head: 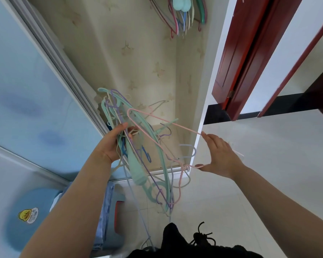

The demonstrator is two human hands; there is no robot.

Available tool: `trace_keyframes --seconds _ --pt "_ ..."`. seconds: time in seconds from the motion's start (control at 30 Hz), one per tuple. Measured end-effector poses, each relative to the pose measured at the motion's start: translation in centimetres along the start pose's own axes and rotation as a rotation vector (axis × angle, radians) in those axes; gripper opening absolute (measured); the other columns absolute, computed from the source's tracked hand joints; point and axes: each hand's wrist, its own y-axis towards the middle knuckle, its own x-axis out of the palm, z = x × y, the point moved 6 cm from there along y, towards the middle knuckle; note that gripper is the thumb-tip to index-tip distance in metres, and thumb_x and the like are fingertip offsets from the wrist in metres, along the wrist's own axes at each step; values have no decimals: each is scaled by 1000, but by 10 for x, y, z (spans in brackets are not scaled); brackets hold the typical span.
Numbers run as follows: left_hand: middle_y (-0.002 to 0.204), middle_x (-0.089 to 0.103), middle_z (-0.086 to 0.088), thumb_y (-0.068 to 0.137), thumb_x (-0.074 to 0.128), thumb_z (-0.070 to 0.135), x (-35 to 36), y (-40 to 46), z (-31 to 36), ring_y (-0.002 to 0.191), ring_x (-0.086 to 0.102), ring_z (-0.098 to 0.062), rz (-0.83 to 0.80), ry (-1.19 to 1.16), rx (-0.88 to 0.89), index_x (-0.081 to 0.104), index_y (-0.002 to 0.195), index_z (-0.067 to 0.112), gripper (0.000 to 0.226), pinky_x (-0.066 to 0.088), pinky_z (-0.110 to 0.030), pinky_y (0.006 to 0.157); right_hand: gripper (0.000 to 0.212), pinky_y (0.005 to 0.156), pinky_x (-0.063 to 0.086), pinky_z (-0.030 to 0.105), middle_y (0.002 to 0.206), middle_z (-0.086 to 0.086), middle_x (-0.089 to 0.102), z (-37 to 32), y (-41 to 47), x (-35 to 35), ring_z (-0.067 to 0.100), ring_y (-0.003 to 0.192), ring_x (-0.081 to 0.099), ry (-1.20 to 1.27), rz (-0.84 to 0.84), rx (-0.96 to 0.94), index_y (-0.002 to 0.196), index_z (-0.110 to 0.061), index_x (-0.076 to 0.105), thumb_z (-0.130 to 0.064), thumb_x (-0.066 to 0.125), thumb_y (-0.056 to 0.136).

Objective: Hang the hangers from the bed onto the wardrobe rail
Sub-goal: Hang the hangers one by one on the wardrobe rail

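My left hand (112, 144) grips a tangled bundle of hangers (138, 157), mint green, purple, blue and cream, in front of the open wardrobe. A thin pink hanger (157, 120) sticks out of the bundle to the right. My right hand (218, 155) holds this pink hanger, its forefinger on the long bar and its thumb near the hook end. Several hangers (181, 13) hang on the rail at the top of the wardrobe; the rail itself is out of view.
The wardrobe's pale blue sliding door (26, 81) stands at the left, its white side panel (203, 108) at the right. A dark red door (250, 53) is open beyond. A blue stool (26, 216) and folded blue cloth (104, 211) lie on the tiled floor.
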Motion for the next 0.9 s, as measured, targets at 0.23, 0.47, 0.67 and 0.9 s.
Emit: trace_keyframes --seconds 0.23,0.47,0.67,0.9 --pt "84 72 -14 36 99 28 22 -8 -2 46 61 -15 -165 32 -23 75 88 8 61 55 -23 48 90 92 50 36 146 -8 29 -20 24 15 19 117 53 248 -195 -101 147 -32 28 -50 75 72" --pt "84 73 -13 37 98 28 29 -17 -1 55 66 -17 -172 99 -28 78 74 9 46 56 -23 51 36 64 51 34 98 6 66 -35 26 -13 25 89 61 1 146 -209 119 -17 62 -35 63 88" --pt "77 73 -10 95 51 20 26 -19 -3 48 65 -14 -6 126 -49 64 92 2 23 53 -21 46 29 70 47 34 76 5 58 -22 20 -34 28 77 53 -71 499 -229 79 -10 68 -37 59 87" --pt "84 74 -11 86 62 23 20 -16 -6 48 63 -12 54 146 -67 61 90 7 17 55 -22 51 34 72 49 32 75 7 59 -10 1 -33 26 81 53 -142 476 -82 63 -8 65 -36 69 82"
